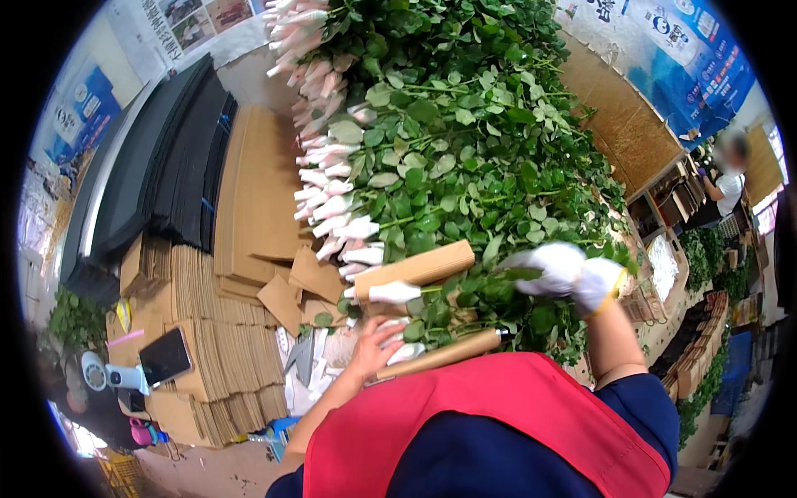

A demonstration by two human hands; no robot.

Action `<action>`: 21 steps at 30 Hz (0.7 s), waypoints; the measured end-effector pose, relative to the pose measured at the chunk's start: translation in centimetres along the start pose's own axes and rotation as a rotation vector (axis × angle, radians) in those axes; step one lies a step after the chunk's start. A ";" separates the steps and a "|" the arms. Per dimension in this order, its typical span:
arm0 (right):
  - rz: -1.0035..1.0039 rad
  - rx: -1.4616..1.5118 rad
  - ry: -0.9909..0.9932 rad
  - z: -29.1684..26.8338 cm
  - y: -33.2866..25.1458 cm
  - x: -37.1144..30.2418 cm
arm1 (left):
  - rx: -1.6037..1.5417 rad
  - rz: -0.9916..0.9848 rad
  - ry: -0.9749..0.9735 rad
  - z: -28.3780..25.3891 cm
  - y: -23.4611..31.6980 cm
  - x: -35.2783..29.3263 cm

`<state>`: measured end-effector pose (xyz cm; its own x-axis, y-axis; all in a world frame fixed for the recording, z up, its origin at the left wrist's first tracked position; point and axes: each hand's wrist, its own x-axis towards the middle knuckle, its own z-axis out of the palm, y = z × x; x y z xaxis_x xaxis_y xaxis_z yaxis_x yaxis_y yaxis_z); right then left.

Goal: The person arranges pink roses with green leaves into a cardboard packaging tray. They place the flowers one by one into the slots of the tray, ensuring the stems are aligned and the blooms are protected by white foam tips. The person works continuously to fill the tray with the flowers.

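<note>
My bare left hand [373,350] lies at the near ends of the flower stems, fingers stretched over white-sleeved flower heads. One sleeved head [394,292] is just beyond its fingertips. My right hand [558,272], in a white glove, is over the leafy stems [490,299] to the right. It is blurred, with a leaf across its fingers, so its grip cannot be made out. A folded brown cardboard sheet [415,270] encloses the stems, which look like roses. Its near edge [440,355] runs beside my red apron [465,398].
A tall heap of leafy stems [481,158] with sleeved heads fills the far side. Cardboard stacks [224,349] and black sheets [166,166] stand left, near a phone [166,357] and small fan [116,375]. Another person [729,187] is at the far right.
</note>
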<state>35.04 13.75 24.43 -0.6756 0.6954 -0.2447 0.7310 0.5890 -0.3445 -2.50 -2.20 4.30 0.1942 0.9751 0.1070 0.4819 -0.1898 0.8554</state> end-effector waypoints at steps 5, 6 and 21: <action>-0.073 -0.020 0.109 12.4 0.5 1.6 | -0.044 0.012 -0.027 -1.0 0.5 1.2; 0.065 -0.248 -0.063 12.5 1.0 2.6 | -0.047 0.012 -0.037 -0.9 0.2 1.2; 0.214 -0.478 0.497 -17.8 9.5 31.2 | 0.625 0.134 -0.167 -4.0 4.2 1.9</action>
<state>22.57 48.37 29.66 -0.4724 0.8541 0.2176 0.8813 0.4552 0.1266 -3.51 -0.65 10.13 0.3931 0.9169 0.0689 0.8395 -0.3885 0.3798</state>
